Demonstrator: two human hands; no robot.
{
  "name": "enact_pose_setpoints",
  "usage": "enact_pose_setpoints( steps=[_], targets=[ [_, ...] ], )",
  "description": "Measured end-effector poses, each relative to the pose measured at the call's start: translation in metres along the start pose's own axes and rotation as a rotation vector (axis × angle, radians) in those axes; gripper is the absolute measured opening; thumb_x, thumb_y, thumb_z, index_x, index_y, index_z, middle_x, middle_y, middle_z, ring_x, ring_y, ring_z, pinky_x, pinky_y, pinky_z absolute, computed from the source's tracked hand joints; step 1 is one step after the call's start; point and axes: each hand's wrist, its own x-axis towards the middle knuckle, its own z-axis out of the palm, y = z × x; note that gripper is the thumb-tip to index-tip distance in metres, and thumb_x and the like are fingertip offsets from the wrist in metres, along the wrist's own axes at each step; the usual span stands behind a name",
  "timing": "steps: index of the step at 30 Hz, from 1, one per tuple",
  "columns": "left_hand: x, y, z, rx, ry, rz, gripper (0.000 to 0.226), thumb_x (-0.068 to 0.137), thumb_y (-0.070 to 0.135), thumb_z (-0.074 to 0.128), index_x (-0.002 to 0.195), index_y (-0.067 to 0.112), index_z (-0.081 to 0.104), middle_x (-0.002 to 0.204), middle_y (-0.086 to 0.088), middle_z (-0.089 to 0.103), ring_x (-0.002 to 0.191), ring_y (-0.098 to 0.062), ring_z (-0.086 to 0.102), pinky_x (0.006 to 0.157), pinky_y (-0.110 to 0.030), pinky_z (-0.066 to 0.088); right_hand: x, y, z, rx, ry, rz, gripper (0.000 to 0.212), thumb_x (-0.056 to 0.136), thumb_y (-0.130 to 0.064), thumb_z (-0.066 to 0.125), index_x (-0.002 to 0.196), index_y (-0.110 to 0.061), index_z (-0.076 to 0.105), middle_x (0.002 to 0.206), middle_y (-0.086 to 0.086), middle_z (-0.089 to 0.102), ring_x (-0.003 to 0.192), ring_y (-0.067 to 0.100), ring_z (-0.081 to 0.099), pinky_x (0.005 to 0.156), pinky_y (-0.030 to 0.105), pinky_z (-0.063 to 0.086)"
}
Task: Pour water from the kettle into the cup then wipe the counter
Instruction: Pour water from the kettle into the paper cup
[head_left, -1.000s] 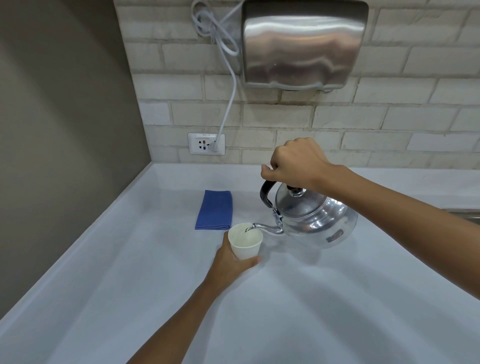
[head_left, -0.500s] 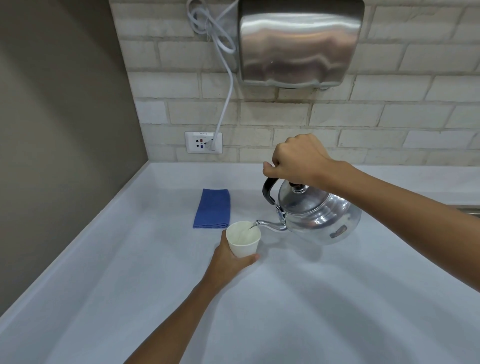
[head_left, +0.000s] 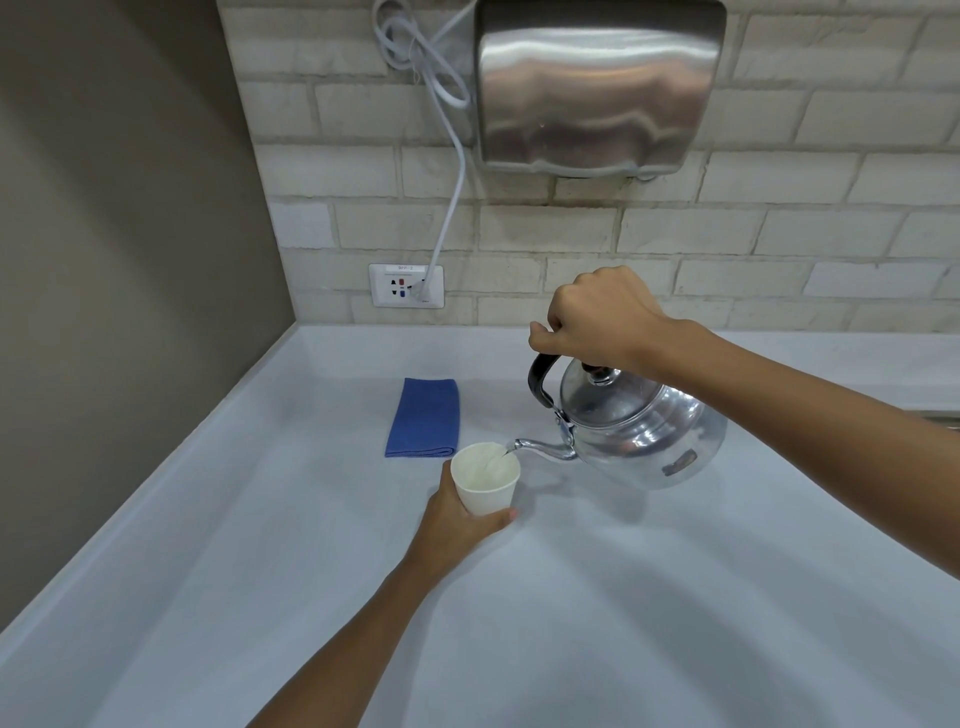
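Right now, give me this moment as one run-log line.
step: pouring | right hand: tilting kettle, spout over cup | left hand: holding cup | blue cloth: folded, untouched on counter | wipe: not yet done

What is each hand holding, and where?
Right hand grips the kettle by its black top handle; left hand wraps the white cup around its lower side.

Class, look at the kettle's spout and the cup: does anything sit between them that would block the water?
Nothing visible does. The kettle is tilted by the right hand, its spout tip right at the rim of the cup, which the left hand holds. The blue cloth lies behind, clear.
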Motion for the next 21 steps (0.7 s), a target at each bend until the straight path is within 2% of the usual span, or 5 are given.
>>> enact_pose_setpoints(
  steps=[4, 9, 18, 21],
  targets=[
    [-0.0002, 0.0008, -0.0004, -0.019, -0.015, -0.007, 0.082, 0.052, 0.043, 0.085, 0.118, 0.041, 0.036, 0.112, 0.020, 0.055, 0.103, 0.001, 0.054, 0.076, -0.014, 0.043, 0.0000, -0.0001, 0.0002, -0.004, -0.004, 0.006, 0.055, 0.083, -0.035, 0.051, 0.041, -0.013, 0.025, 0.039, 0.000, 0.025, 0.039, 0.017, 0.020, 0.045, 0.023, 0.014],
    [0.0004, -0.0013, -0.0003, -0.021, -0.011, -0.007, 0.084, 0.049, 0.047, 0.084, 0.118, 0.041, 0.036, 0.113, 0.019, 0.055, 0.105, -0.005, 0.055, 0.081, -0.020, 0.045, -0.0003, -0.0002, 0.0010, -0.008, -0.006, 0.005, 0.054, 0.084, -0.036, 0.051, 0.041, -0.013, 0.027, 0.039, 0.000, 0.027, 0.039, 0.017, 0.021, 0.045, 0.023, 0.014],
    [0.0009, 0.0000, 0.0004, -0.015, -0.008, -0.006, 0.085, 0.048, 0.050, 0.083, 0.118, 0.043, 0.036, 0.111, 0.024, 0.054, 0.105, -0.004, 0.054, 0.079, -0.018, 0.043, -0.0007, 0.0003, -0.0013, -0.026, 0.000, -0.005, 0.055, 0.083, -0.035, 0.052, 0.040, -0.013, 0.024, 0.038, 0.000, 0.024, 0.038, 0.016, 0.019, 0.046, 0.023, 0.012],
    [0.0008, -0.0004, 0.0000, 0.000, -0.006, -0.013, 0.082, 0.048, 0.050, 0.084, 0.113, 0.049, 0.034, 0.109, 0.027, 0.053, 0.103, 0.000, 0.054, 0.076, -0.014, 0.043, -0.0008, 0.0006, -0.0012, -0.023, -0.002, -0.003, 0.055, 0.083, -0.035, 0.052, 0.040, -0.013, 0.024, 0.038, 0.000, 0.024, 0.038, 0.017, 0.019, 0.046, 0.023, 0.012]
  ],
)
